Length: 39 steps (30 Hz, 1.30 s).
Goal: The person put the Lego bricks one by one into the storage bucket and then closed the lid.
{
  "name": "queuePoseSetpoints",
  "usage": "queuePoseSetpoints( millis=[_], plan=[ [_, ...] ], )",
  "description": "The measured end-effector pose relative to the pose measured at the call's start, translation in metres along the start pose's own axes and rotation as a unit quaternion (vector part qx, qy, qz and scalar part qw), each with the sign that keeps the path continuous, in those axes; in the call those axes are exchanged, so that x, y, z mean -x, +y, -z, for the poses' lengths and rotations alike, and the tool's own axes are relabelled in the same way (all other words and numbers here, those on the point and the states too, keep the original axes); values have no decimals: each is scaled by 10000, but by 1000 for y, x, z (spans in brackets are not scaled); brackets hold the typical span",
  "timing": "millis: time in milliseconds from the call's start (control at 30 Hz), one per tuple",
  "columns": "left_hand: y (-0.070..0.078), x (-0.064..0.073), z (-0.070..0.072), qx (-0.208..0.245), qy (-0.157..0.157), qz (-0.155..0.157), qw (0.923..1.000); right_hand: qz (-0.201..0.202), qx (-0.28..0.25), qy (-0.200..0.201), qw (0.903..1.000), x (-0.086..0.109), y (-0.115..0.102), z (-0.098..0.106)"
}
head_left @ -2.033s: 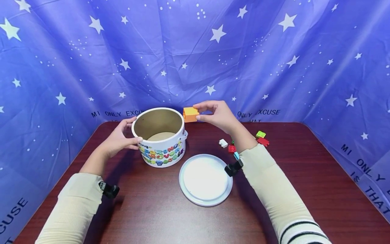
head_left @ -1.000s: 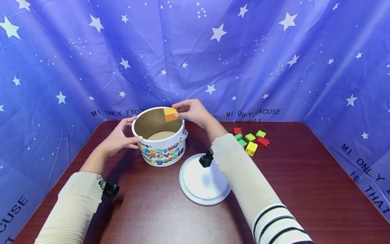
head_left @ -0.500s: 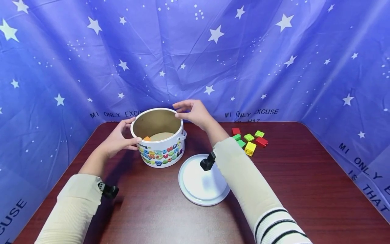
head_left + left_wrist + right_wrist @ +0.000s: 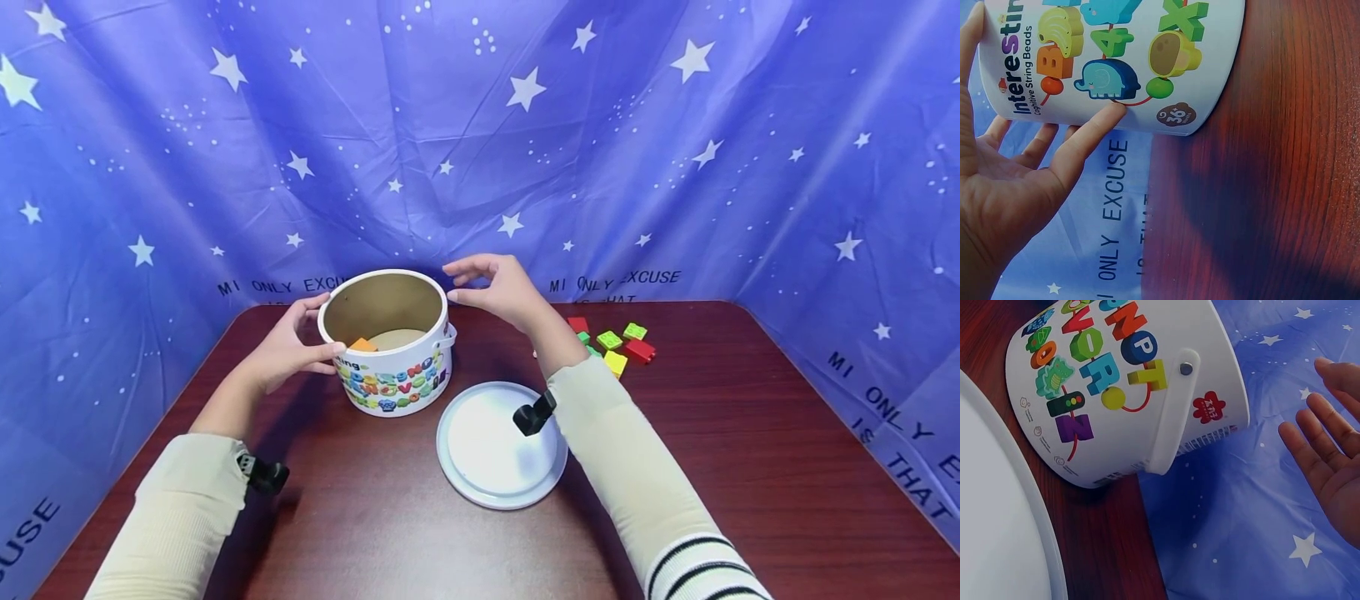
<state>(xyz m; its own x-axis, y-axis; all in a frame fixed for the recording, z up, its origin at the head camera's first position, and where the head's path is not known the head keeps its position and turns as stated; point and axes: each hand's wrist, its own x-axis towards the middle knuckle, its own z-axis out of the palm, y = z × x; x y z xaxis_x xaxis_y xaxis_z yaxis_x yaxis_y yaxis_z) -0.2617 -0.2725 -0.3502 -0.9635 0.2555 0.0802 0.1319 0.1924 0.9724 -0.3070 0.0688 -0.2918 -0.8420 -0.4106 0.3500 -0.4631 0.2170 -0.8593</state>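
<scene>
A white round bucket [image 4: 397,383] printed with colourful letters and animals stands at the back left of the table. My left hand [image 4: 288,350] holds its left side, the fingers spread around the wall near the rim; the left wrist view shows the hand [image 4: 1016,194] against the printed bucket [image 4: 1116,56]. Inside the bucket lies an orange block [image 4: 363,345], partly hidden by the front rim. My right hand [image 4: 498,287] hangs just right of the rim, holding nothing. In the right wrist view that hand [image 4: 1329,444] is apart from the bucket [image 4: 1129,394], its fingers extended.
A white round lid [image 4: 498,446] lies flat in front of the bucket. At the right are several toy blocks: red [image 4: 640,351], lime [image 4: 634,331] and yellow [image 4: 615,363], some partly behind my right arm. A blue starry curtain [image 4: 480,150] rises behind the table.
My right hand carried the orange block leftward over the bucket and let it go; the block now lies inside. The right hand has since drawn back slightly to the right. My left hand stayed put.
</scene>
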Motion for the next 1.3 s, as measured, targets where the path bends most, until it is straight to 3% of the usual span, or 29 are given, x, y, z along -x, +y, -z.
queuePoseSetpoints(
  millis=[400,1300],
  plan=[
    [0,2,2,-55,-22,-92,9999,162,-129,55,9998,24,5,14],
    [2,2,-2,-83,-25,-72,9999,113,-124,459,9988,88,23,59]
  ],
)
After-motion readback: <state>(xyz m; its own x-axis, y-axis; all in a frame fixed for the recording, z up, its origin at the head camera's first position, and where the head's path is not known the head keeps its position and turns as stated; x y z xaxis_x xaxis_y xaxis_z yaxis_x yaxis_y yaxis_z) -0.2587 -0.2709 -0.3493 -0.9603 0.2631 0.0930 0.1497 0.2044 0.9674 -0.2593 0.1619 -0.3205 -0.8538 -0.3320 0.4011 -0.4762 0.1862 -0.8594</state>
